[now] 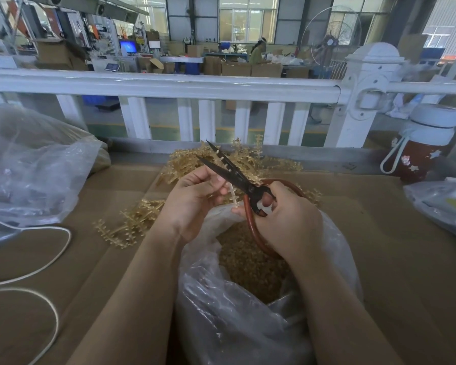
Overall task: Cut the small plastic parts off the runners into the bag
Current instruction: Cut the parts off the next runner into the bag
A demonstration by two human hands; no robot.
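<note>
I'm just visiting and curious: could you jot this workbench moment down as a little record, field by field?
Left hand: pinches a pale runner
Right hand: grips scissors by the red-brown handles
Blades: open, runner between them
Bag: open clear plastic below the hands, holding cut tan parts
Waiting stock: tan runner pile behind the hands
Surface: cardboard
Right side: red bottle

Bag (248, 325) before runner pile (192, 164), bottle (427, 143) right
</note>
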